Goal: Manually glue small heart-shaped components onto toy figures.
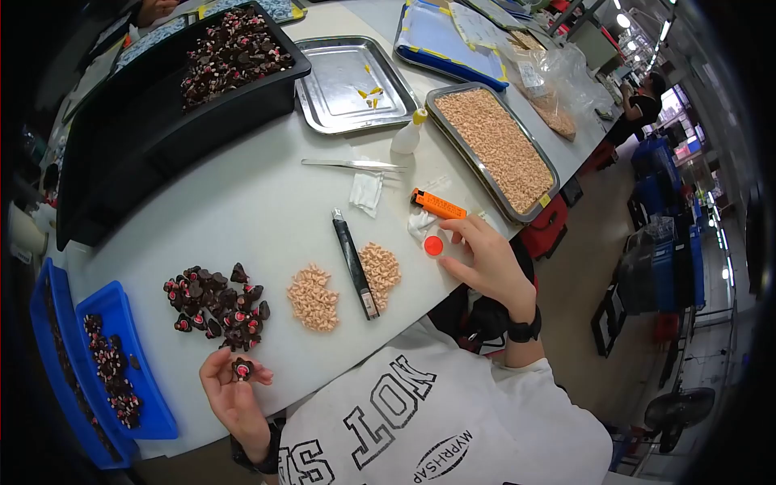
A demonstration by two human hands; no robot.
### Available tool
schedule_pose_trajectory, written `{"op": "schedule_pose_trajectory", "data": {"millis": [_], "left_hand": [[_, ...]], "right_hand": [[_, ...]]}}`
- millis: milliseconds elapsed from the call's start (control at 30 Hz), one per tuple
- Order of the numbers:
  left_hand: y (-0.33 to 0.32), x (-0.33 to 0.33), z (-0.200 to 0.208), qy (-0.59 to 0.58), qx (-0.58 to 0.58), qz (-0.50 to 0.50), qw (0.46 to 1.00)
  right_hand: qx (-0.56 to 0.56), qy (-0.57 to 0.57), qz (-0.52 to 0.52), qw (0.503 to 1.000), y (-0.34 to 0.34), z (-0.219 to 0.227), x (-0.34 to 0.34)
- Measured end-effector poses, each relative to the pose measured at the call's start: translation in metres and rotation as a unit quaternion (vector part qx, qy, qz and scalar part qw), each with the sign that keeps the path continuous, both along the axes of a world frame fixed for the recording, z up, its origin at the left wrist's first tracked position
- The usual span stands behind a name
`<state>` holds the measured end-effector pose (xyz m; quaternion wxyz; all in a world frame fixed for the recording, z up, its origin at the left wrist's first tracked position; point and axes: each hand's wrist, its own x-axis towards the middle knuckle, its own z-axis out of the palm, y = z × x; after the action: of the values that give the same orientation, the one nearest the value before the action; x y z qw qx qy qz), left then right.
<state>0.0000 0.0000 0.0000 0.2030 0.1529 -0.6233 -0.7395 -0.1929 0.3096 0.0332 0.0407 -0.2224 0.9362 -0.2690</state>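
Note:
Between the fingers of my left hand (234, 392) is a small dark brown piece (242, 369) with a pink-red centre, held at the front edge of the table. Just beyond it lies a loose pile of similar dark pieces (212, 299). My right hand (491, 263) has its thumb and forefinger bent round a small round pot (433, 246) with a bright red top. An orange box cutter (439, 204) lies just past those fingers. Two heaps of small beige pieces, a left one (313, 299) and a right one (381, 275), have a black pen-shaped tool (356, 265) lying between them.
A large black bin (137, 174) with dark pieces stands far left, blue trays (153, 380) near left. At the back are a metal tray (323, 81), a tray of beige pieces (493, 145), a yellow-capped bottle (406, 137) and tweezers (352, 165). Someone stands far right.

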Motion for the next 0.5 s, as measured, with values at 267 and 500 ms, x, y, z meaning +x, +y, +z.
{"op": "schedule_pose_trajectory", "data": {"millis": [267,500], "left_hand": [[0.003,0.0,-0.004,0.014,-0.03,-0.017,0.999],[0.003,0.002,-0.002,0.015,-0.065,-0.049,0.997]], "right_hand": [[0.002,0.069,0.005,0.998,-0.013,-0.005,-0.01],[0.045,0.123,-0.009,0.991,-0.018,-0.01,-0.009]]}}
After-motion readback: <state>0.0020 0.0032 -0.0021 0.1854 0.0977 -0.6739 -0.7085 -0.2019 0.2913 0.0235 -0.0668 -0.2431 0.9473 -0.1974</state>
